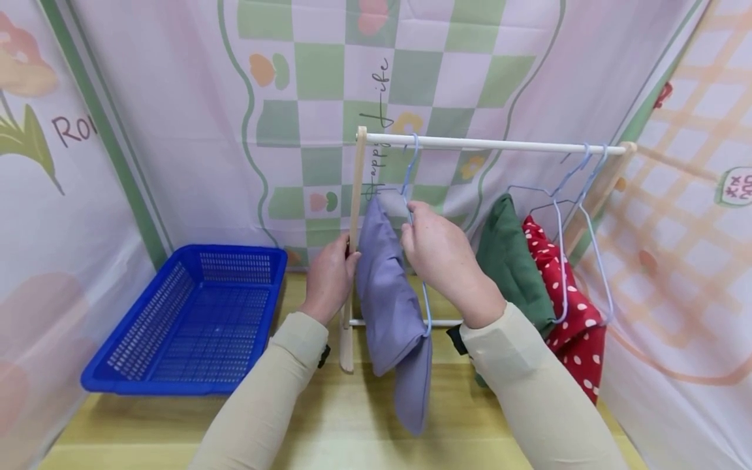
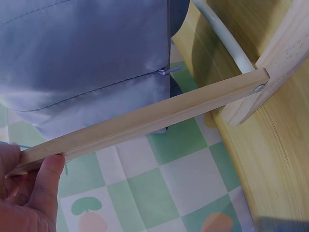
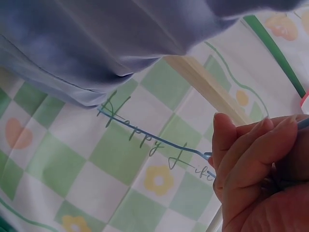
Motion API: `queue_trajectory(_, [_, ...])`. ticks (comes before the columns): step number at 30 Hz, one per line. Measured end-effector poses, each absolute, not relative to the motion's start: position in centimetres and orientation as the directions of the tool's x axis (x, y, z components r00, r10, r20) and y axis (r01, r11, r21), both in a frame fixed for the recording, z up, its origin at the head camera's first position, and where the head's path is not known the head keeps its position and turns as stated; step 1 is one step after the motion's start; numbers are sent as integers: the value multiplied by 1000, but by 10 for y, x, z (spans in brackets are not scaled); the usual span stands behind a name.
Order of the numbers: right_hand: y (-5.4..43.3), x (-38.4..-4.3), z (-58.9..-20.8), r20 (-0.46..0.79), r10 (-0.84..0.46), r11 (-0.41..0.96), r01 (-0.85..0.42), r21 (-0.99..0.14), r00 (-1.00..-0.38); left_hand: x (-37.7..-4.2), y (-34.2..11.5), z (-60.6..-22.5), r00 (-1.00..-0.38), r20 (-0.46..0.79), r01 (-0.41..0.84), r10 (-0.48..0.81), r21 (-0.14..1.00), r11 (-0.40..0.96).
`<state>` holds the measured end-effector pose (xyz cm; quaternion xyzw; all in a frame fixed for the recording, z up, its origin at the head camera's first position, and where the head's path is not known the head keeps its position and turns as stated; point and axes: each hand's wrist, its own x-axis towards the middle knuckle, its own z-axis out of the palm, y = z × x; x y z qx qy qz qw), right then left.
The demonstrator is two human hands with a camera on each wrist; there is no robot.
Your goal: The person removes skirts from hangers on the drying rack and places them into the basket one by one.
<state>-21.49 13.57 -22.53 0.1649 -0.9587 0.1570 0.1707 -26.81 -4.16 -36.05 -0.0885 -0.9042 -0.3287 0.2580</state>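
Observation:
My left hand (image 1: pixel 328 277) grips the wooden left post of a small clothes rack (image 1: pixel 357 189); the left wrist view shows fingers and thumb around that post (image 2: pixel 140 121). With my right hand (image 1: pixel 440 251) I pinch a blue wire hanger (image 1: pixel 409 171) just below its hook, which sits over the white top rail (image 1: pixel 499 143). A lavender cushion cover (image 1: pixel 384 287) with a zip hangs folded over this hanger, close beside the post. In the right wrist view, curled fingers (image 3: pixel 246 169) hide part of the hanger's neck.
Farther right on the rail, a green cover (image 1: pixel 511 261) and a red polka-dot cover (image 1: pixel 572 307) hang on blue hangers. A blue plastic basket (image 1: pixel 205 385) stands left of the rack on the wooden table (image 1: pixel 329 424). Printed cloth (image 1: pixel 446 65) walls the back and sides.

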Motion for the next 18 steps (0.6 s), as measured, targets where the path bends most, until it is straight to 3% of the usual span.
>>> queue_trajectory(18, [130,-239,-211,297,-261,893,-347,-287,-918,-268,-42,-360,-856,517,335,-9,568,751])
